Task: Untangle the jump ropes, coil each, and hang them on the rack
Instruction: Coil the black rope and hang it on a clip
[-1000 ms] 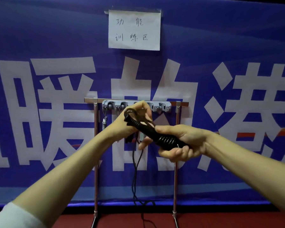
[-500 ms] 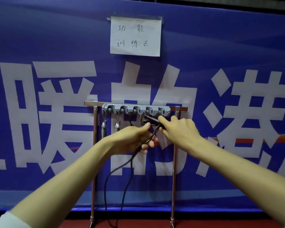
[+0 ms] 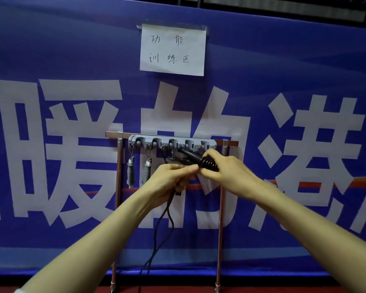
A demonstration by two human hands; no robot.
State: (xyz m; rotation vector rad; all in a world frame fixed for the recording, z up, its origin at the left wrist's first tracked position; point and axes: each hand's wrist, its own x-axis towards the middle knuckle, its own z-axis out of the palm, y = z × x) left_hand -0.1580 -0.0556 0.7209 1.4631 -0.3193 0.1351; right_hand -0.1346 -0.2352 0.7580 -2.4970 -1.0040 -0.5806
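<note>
Hands close together just below the rack (image 3: 171,142): right hand (image 3: 228,172) grips the black jump rope handle (image 3: 195,159), tip raised toward a hook (image 3: 189,143) above; left hand (image 3: 171,176) holds the cord (image 3: 167,206) trailing beneath it. Loose cord likely needs coiling before hanging.

A white paper sign (image 3: 172,49) is taped on a blue banner (image 3: 51,49).
</note>
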